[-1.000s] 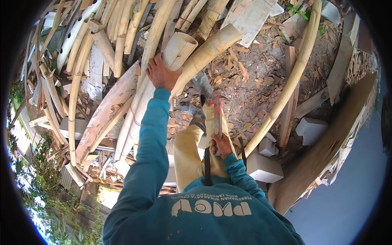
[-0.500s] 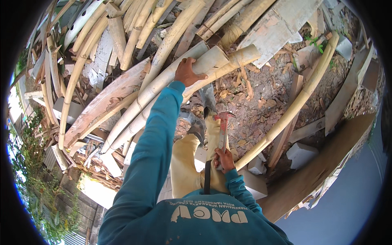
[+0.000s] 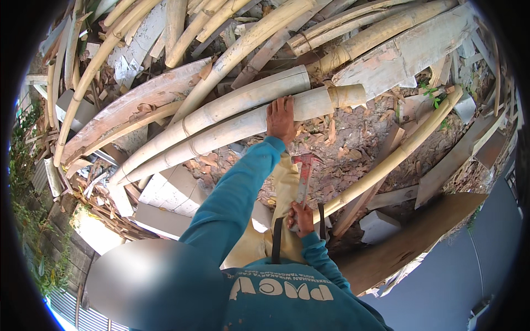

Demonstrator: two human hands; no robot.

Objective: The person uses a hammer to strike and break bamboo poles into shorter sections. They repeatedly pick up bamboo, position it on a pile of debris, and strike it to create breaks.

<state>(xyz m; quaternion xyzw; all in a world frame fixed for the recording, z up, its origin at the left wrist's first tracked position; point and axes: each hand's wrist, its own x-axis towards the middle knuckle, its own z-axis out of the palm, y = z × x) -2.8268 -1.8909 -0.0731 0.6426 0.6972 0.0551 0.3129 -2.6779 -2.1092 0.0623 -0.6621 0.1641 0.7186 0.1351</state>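
My left hand (image 3: 281, 120) is curled over the nearer of two long pale bamboo poles (image 3: 223, 132), close to its right end. A yellower bamboo end (image 3: 349, 96) sticks out beyond it. Just behind lies the other bamboo pole (image 3: 248, 91), roughly parallel, with a thin tie round both farther left. In front of my body, my right hand (image 3: 301, 218) is closed round the lower handle of a claw hammer (image 3: 303, 179). The hammer stands head up, its red, worn head above the leaf-strewn ground. My right hand is apart from the poles.
More bamboo poles (image 3: 237, 52) and old boards (image 3: 408, 47) are heaped at the back. A curved yellow bamboo pole (image 3: 397, 151) and a brown plank (image 3: 367, 190) lie to the right. White blocks (image 3: 378, 226) sit near a large brown panel (image 3: 414, 243). Plants (image 3: 33, 231) grow at far left.
My left hand has shifted right and nearer along the bamboo, its fingers now closer together. The nearer pole now lies against the yellow one, apart from the pole behind. The hammer stays in my right hand.
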